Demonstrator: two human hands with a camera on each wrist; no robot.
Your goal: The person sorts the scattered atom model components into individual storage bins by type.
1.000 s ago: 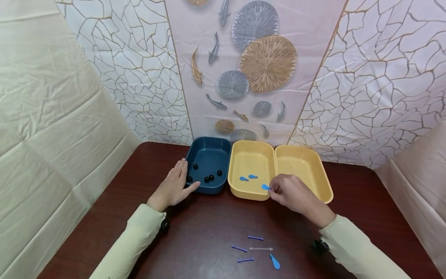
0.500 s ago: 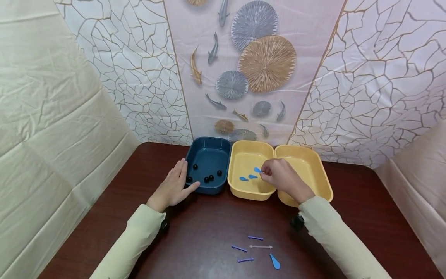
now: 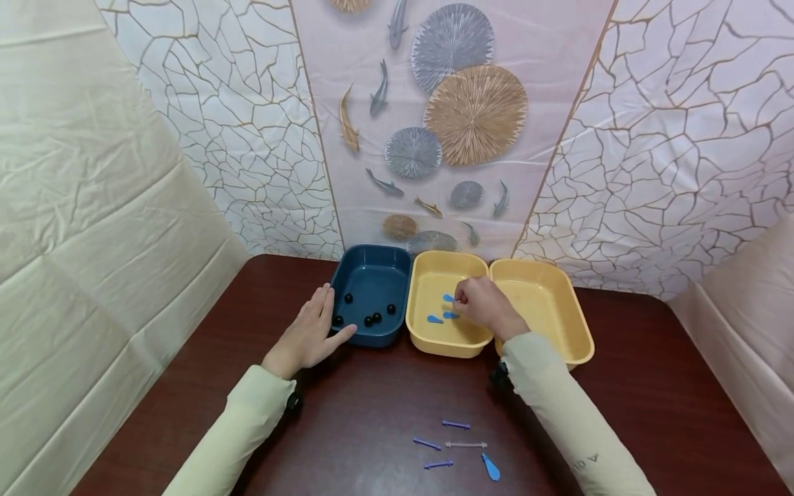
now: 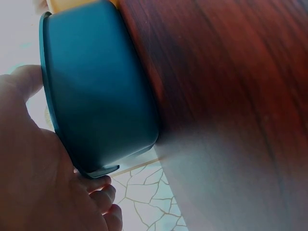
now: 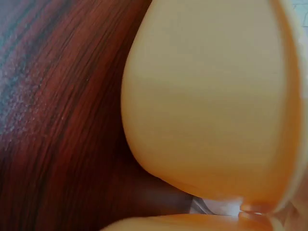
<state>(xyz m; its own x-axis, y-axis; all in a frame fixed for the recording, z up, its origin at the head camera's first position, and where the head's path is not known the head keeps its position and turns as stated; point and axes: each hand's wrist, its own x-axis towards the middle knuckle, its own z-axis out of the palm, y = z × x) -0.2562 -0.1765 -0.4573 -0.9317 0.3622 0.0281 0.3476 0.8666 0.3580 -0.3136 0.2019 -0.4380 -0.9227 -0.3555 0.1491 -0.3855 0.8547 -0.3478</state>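
My right hand (image 3: 486, 303) is over the middle yellow tray (image 3: 449, 349) and pinches a small blue teardrop-shaped piece (image 3: 448, 297) by its narrow end. Two more such blue pieces (image 3: 434, 319) lie on that tray's floor, just below the held one. My left hand (image 3: 307, 335) rests on the near left corner of the dark blue tray (image 3: 375, 275), fingers straight along its outer side. In the left wrist view the left thumb (image 4: 29, 79) lies on the rim. Several black balls (image 3: 376, 317) sit inside the blue tray. The right wrist view shows mainly yellow tray wall (image 5: 207, 106).
A second yellow tray (image 3: 571, 324) adjoins on the right. Nearer on the dark wooden table (image 3: 366, 413) lie several purple bars (image 3: 455, 424), a pale bar (image 3: 466, 445) and another blue teardrop-shaped piece (image 3: 491, 468). Patterned cloth (image 3: 409, 207) hangs behind the trays.
My right hand has moved left and farther over the middle yellow tray, carrying the blue teardrop-shaped piece from its near right rim. The left hand has stayed on the blue tray.
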